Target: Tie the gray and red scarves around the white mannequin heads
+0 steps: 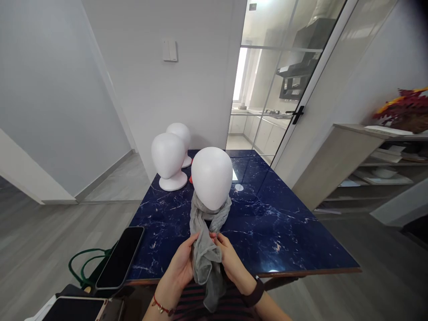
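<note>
A white mannequin head (212, 176) stands upright on the dark blue marbled table (267, 218). Around its neck goes a thin grey scarf (204, 249), whose ends hang down over the table's front edge. My left hand (183, 263) is closed on the scarf from the left, thumb on top of the cloth. From the right, my right hand (225, 254) pinches the scarf just below the neck, its fingertips partly hidden behind the fabric. Both hands are close together in front of the head.
Two more white mannequin heads (168, 156) stand at the back left, with something red (191, 179) beside them. A black phone (121, 257) lies at the left front corner, near a green cord (83, 267). Behind the table is a glass door (267, 89); a shelf (354, 165) stands right.
</note>
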`<state>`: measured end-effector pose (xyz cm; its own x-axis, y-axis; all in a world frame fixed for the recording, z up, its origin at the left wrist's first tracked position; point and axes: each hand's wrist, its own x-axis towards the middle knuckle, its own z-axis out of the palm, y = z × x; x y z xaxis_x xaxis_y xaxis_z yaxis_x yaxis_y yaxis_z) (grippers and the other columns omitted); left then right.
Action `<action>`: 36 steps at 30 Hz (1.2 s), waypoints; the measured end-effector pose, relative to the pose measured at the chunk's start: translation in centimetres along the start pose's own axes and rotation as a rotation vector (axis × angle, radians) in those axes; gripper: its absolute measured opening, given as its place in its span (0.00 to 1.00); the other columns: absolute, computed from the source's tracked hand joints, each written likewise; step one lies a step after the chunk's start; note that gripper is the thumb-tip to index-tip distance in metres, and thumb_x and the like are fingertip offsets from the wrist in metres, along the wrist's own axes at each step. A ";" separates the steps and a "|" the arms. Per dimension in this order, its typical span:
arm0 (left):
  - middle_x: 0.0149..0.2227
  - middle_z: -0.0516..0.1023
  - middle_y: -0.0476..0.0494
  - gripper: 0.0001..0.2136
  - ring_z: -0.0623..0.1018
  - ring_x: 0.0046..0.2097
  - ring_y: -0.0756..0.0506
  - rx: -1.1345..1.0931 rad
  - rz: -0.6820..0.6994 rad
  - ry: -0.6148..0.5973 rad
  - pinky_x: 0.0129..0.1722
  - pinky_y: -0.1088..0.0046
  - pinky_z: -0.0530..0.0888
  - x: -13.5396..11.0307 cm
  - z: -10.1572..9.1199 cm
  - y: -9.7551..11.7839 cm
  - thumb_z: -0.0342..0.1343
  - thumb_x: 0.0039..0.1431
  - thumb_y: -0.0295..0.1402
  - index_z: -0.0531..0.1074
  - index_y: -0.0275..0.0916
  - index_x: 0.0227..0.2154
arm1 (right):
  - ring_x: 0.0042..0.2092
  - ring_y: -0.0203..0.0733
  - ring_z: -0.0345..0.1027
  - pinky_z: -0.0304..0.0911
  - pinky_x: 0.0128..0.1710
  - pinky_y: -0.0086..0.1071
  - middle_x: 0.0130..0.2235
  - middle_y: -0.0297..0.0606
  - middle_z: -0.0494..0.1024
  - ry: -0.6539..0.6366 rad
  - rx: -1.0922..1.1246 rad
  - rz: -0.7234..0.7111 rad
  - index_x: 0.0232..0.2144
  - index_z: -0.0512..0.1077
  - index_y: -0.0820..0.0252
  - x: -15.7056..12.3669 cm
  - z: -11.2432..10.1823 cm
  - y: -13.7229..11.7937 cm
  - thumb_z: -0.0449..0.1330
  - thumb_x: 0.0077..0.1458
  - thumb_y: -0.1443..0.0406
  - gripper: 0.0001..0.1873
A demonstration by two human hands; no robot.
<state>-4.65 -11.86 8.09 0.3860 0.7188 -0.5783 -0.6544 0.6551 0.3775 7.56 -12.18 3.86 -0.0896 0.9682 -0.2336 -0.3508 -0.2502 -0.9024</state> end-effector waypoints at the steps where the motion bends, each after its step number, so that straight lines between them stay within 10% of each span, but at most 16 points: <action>1: 0.31 0.80 0.36 0.10 0.80 0.37 0.42 0.038 0.059 0.034 0.42 0.68 0.75 0.2 0.0 -0.3 0.51 0.58 0.29 0.73 0.27 0.38 | 0.34 0.38 0.67 0.60 0.37 0.30 0.31 0.35 0.75 0.005 0.021 0.000 0.30 0.72 0.62 0.0 0.0 0.0 0.65 0.42 0.49 0.22; 7: 0.40 0.80 0.39 0.14 0.78 0.45 0.42 0.321 0.364 0.159 0.49 0.69 0.70 1.4 -0.3 -1.0 0.60 0.52 0.34 0.75 0.33 0.40 | 0.37 0.41 0.69 0.63 0.37 0.32 0.35 0.37 0.77 -0.029 0.116 0.108 0.37 0.72 0.60 0.3 -0.8 0.0 0.63 0.46 0.54 0.19; 15: 0.37 0.81 0.37 0.20 0.78 0.41 0.41 0.597 0.239 -0.085 0.46 0.68 0.70 1.6 0.1 -0.1 0.59 0.50 0.45 0.77 0.32 0.39 | 0.36 0.44 0.71 0.65 0.35 0.34 0.33 0.41 0.78 -0.022 0.265 0.180 0.35 0.74 0.62 0.9 -0.9 -0.9 0.58 0.49 0.51 0.21; 23: 0.50 0.74 0.39 0.19 0.72 0.51 0.38 1.108 0.473 -0.247 0.51 0.68 0.67 0.6 -0.6 2.1 0.65 0.43 0.33 0.77 0.40 0.42 | 0.34 0.39 0.71 0.64 0.35 0.29 0.33 0.38 0.78 -0.182 0.046 0.101 0.34 0.74 0.64 1.1 -1.5 -2.0 0.68 0.36 0.67 0.18; 36: 0.28 0.77 0.47 0.06 0.73 0.35 0.45 1.132 0.366 -0.229 0.40 0.75 0.68 2.1 -2.0 5.3 0.55 0.41 0.21 0.75 0.35 0.23 | 0.19 0.25 0.54 0.49 0.19 0.21 0.22 0.28 0.70 -0.272 -0.044 0.185 0.31 0.73 0.65 2.5 -4.6 -2.2 0.63 0.37 0.70 0.13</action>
<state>-8.58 -7.31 7.41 0.4778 0.8537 -0.2071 0.1459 0.1554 0.9770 12.37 -9.21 3.61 -0.3952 0.8699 -0.2951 -0.2652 -0.4156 -0.8700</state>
